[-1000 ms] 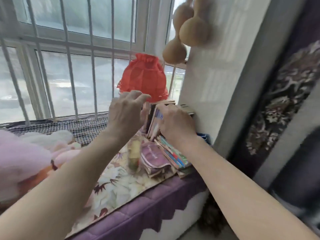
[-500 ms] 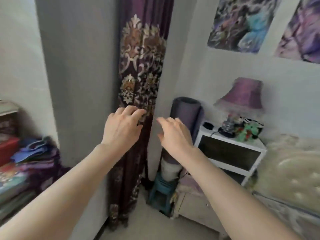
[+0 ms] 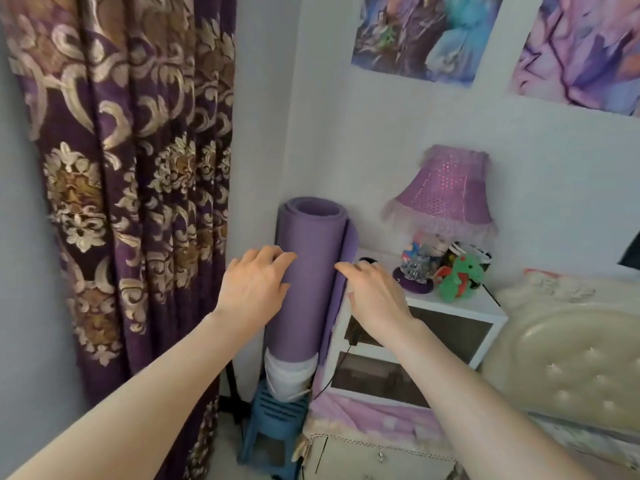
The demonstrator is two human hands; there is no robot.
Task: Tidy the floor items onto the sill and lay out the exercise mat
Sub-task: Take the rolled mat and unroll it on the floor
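Note:
A purple exercise mat (image 3: pixel 309 271), rolled up, stands upright in the corner between the curtain and the nightstand. Its lower end sits in a white wrap on a blue plastic stool (image 3: pixel 273 427). My left hand (image 3: pixel 254 285) is at the roll's left side, fingers spread and resting against it. My right hand (image 3: pixel 375 296) is at the roll's right edge, fingers apart, fingertips at the loose flap. Neither hand is closed around the mat.
A dark purple patterned curtain (image 3: pixel 131 188) hangs at the left. A white nightstand (image 3: pixel 450 317) at the right carries a purple lamp (image 3: pixel 441 202) and a green plush toy (image 3: pixel 460 278). A padded cream headboard (image 3: pixel 571 362) lies further right. Posters hang on the wall.
The view swung from the window sill and its books to the room corner. Both hands left the books and moved forward to either side of the rolled mat.

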